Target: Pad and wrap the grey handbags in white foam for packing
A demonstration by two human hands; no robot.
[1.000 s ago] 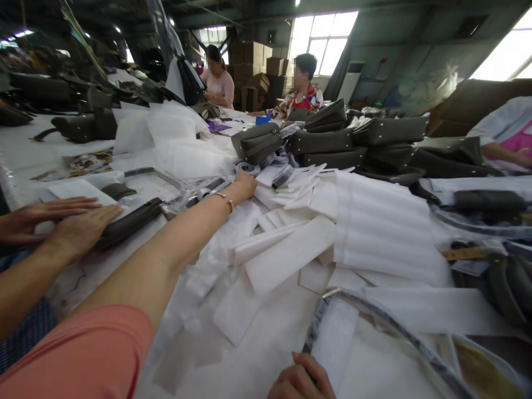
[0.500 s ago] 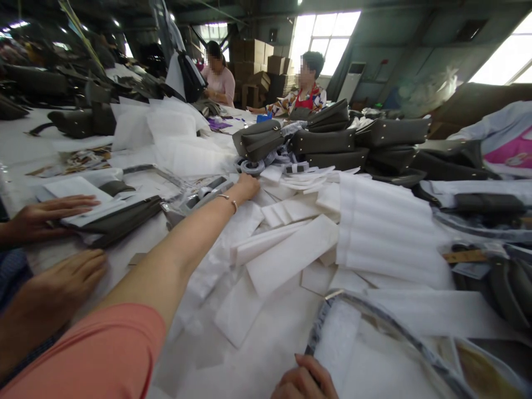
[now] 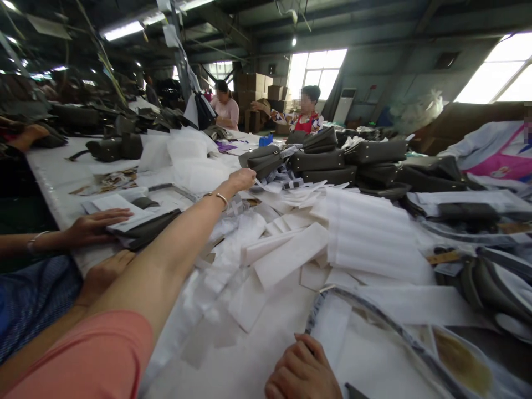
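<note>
The left hand bunches beside a grey bag; the right hand curls by a wrapped strap. I can't tell what either pinches.

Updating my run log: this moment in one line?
left hand: extended by dark handbag, grip unclear | right hand: curled at wrapped strap | table: white sheets

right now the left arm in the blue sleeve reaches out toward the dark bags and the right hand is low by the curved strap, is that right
Not quite: the head view shows that the sleeve on the left arm is salmon pink, not blue. The arm does reach out toward the dark bags, and the right hand is low by the curved strap.
</note>
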